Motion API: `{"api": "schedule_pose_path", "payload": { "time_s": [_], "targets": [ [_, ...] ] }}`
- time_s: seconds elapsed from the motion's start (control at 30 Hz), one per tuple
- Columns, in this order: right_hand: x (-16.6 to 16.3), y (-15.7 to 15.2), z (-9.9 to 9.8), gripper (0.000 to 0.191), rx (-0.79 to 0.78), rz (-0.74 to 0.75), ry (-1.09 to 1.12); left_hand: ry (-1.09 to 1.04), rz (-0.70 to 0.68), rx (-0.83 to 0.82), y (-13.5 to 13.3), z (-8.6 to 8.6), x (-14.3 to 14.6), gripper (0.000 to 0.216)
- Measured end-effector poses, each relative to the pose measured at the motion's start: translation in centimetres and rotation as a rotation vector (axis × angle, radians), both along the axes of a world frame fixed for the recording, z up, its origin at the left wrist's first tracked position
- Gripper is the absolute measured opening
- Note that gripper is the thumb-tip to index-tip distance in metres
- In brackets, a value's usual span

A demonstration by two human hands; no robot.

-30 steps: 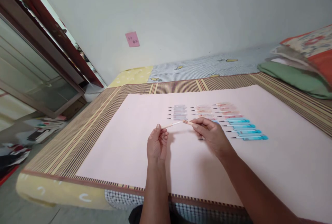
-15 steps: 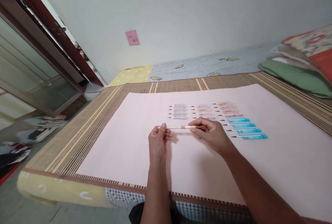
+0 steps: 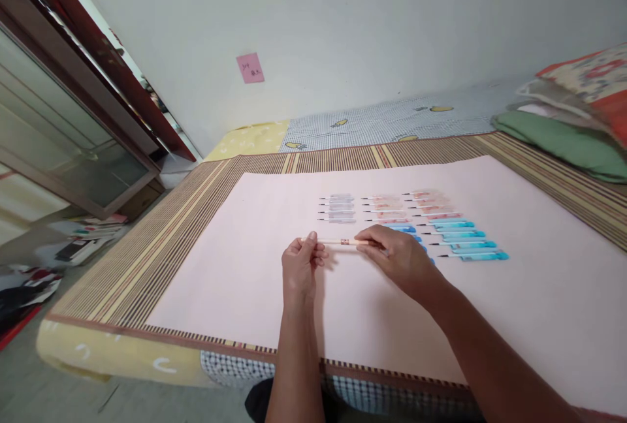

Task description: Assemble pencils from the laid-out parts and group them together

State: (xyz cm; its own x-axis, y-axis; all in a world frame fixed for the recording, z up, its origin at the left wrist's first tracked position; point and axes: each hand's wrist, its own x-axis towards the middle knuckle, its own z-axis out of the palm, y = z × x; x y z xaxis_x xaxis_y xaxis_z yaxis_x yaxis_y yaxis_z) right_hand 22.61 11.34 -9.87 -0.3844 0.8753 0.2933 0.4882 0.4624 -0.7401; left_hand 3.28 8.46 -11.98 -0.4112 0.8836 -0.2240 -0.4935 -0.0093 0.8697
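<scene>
Level above the pink sheet, I hold a slim pale pen (image 3: 336,241) with a small reddish-brown band near its middle. My left hand (image 3: 300,266) pinches its left end between thumb and fingers. At its right end, my right hand (image 3: 399,256) is closed on it and covers that part. Beyond my hands lie rows of slim pens with dark tips pointing left: several clear greyish ones (image 3: 340,208), several with orange-pink bodies (image 3: 431,203) and several light-blue ones (image 3: 467,240). Darker blue pens (image 3: 405,230) are partly hidden behind my right hand.
The pink sheet (image 3: 220,266) covers a striped mat (image 3: 127,260) on a bed. A pink note (image 3: 250,68) is stuck to the wall. Folded green cloth (image 3: 553,139) and a patterned cushion (image 3: 600,77) lie at the right. A glass-panelled door (image 3: 73,129) stands left.
My right hand has moved slightly along the pen, and the brown right end seen before is now covered. My left hand keeps its pinch. The view has shifted a little.
</scene>
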Motion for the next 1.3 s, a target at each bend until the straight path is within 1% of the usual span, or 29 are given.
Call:
{"api": "schedule_pose_path", "payload": {
  "time_s": [0.13,0.23,0.43,0.6,0.67,0.8,0.93,1.0,1.13,1.2,1.3],
  "targets": [
    [-0.3,-0.2,0.2,0.015,-0.007,0.046,-0.035,-0.021,-0.016,-0.050,0.0,0.0,0.1,0.051],
    [-0.3,-0.3,0.4,0.020,-0.029,0.087,-0.024,-0.042,-0.051,-0.047,0.0,-0.1,0.0,0.049],
    [-0.1,-0.4,0.5,0.020,-0.023,0.078,-0.058,-0.059,-0.102,0.075,-0.1,0.1,-0.2,0.038],
    [0.1,-0.4,0.7,0.025,-0.076,0.089,-0.081,-0.134,-0.179,0.156,-0.3,0.5,-0.3,0.044],
    [-0.1,-0.5,0.7,0.020,-0.087,0.084,-0.096,-0.145,-0.184,0.154,-0.3,0.4,-0.1,0.042],
    [-0.8,-0.7,0.3,0.017,-0.028,0.061,-0.148,-0.117,-0.160,0.118,-0.1,0.0,0.3,0.035],
    [-1.1,-0.9,-0.1,0.021,0.056,0.046,-0.192,-0.105,-0.157,0.102,-0.1,-0.1,0.4,0.032],
    [-1.0,-0.9,0.0,0.022,0.036,0.058,-0.178,-0.107,-0.199,0.125,-0.3,0.2,0.2,0.034],
    [-0.9,-1.0,0.5,0.024,-0.070,0.111,-0.101,-0.112,-0.276,0.192,-0.8,0.9,0.0,0.038],
    [-0.9,-1.0,0.6,0.024,-0.082,0.120,-0.081,-0.086,-0.263,0.191,-0.8,0.8,0.1,0.039],
    [-1.0,-1.1,0.7,0.020,-0.068,0.109,-0.083,0.011,-0.177,0.118,-0.5,0.3,0.3,0.032]
  ]
}}
